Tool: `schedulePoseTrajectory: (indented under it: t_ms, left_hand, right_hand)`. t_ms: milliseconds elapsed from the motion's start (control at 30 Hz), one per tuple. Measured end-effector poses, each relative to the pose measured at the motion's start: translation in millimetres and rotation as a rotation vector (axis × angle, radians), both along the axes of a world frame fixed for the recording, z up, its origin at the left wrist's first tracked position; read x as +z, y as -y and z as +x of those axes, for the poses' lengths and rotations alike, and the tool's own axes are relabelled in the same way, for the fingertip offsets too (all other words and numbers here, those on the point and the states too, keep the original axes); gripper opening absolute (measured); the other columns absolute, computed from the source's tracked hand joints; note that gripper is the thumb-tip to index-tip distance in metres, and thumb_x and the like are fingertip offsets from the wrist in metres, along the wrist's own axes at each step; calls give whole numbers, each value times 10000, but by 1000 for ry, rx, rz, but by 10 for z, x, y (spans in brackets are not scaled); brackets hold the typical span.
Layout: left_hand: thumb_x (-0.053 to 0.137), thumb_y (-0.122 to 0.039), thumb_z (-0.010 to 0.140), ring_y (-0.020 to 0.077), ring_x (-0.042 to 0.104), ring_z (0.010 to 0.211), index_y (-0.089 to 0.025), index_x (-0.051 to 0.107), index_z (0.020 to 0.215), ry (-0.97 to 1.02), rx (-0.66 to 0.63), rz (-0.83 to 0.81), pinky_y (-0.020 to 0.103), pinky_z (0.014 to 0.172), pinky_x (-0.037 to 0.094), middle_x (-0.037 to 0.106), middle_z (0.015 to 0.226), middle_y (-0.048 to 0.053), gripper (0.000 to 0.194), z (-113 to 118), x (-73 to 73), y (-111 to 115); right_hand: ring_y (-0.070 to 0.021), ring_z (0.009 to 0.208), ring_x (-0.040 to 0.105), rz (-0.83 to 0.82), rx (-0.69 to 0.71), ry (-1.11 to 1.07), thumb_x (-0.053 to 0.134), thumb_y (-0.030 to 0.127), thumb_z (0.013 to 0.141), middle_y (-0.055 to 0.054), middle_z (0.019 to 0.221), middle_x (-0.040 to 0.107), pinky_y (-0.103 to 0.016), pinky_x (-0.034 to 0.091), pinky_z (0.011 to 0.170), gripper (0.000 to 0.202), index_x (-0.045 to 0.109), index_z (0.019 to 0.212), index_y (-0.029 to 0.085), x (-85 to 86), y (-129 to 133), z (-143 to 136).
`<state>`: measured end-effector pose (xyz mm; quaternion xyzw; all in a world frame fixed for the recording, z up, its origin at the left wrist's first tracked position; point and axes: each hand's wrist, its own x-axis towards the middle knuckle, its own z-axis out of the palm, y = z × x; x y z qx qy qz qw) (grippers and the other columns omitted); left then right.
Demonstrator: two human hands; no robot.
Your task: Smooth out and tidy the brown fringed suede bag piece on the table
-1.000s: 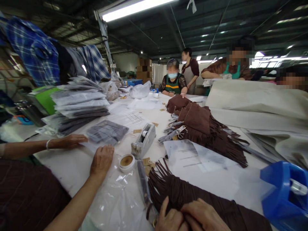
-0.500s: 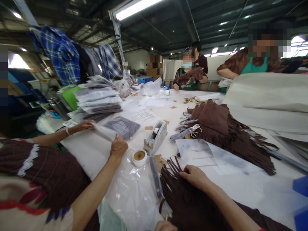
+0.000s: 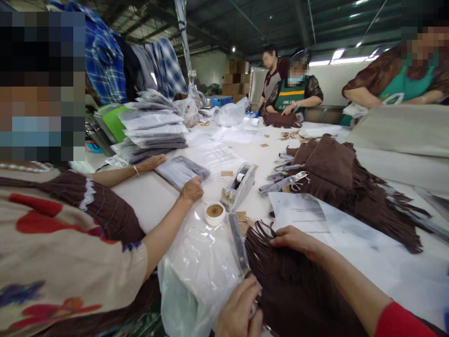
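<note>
Dark brown fringed fabric (image 3: 298,285) lies at the table's near edge. My right hand (image 3: 298,241) pinches some of its fringe near the top, the thumb and fingers together. At the bottom centre my left hand (image 3: 240,306) is closed around the lower end of a grey strip in clear plastic (image 3: 238,238), along the fabric's left side. Just beyond the strip's upper end are brown card tags (image 3: 242,222). Left of the strip, a clear plastic bag (image 3: 199,262) is spread out.
A tape dispenser (image 3: 238,187) and a tape roll (image 3: 214,213) stand ahead. More brown fringed pieces (image 3: 329,164) are piled at right. At left a co-worker's hands hold a bagged grey item (image 3: 182,171), near stacked packages (image 3: 154,126). Other people stand across the table.
My left hand has come further into view, onto the strip. My right hand stays at the fringe. The co-worker's plastic now lies flatter over the grey item, and the view has shifted.
</note>
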<state>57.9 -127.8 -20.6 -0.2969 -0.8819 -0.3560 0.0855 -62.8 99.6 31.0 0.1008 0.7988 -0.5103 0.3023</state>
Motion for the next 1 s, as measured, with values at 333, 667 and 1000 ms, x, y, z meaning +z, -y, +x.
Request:
schedulePoseTrajectory:
  t_ms: [333,667,1000]
  left_hand:
    - [464,-74,752,202,520,727,-219,489,841,-216,113,-375,350,619,431,599,881,3,172,-231,202,-108]
    - [392,-118,816,176,557,728,-203,533,915,-294,77,-209,320,620,414,636,927,25,192,-213,72,18]
    - [458,-115,809,152,606,749,-181,533,901,-243,4,-87,271,624,536,645,875,51,136,-188,152,227]
  right_hand:
    - [-88,489,393,195,168,35,700,316,619,40,471,457,-261,296,506,247,557,507,149,25,199,-233]
    - [-151,705,552,122,492,49,766,269,433,39,659,623,-256,432,665,290,688,696,173,194,479,-302]
    - [-102,561,492,-192,582,165,712,323,392,60,545,575,-229,401,583,282,653,617,164,243,483,-212]
